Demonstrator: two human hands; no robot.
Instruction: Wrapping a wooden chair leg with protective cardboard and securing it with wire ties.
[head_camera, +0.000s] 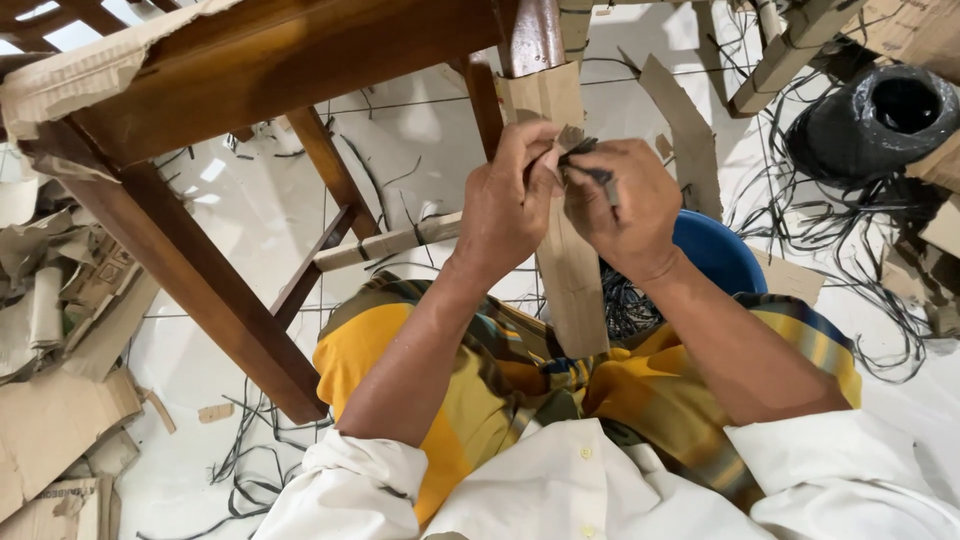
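A cardboard-wrapped wooden furniture leg (570, 280) rises between my knees, its dark bare wood (530, 35) showing above the wrap. My left hand (510, 205) pinches the top edge of the cardboard wrap against the leg. My right hand (625, 205) sits close beside it, fingers closed on a thin black strap (590, 172) at the same spot. Both hands touch near the upper rim of the wrap. What lies under the fingers is hidden.
A dark wooden table frame (210, 260) slants across the left, with torn cardboard (60, 80) on its top. Cardboard scraps (50, 420) pile at left. Black straps (850, 230) tangle on the white floor at right, near a black bag (880, 115) and blue tub (715, 250).
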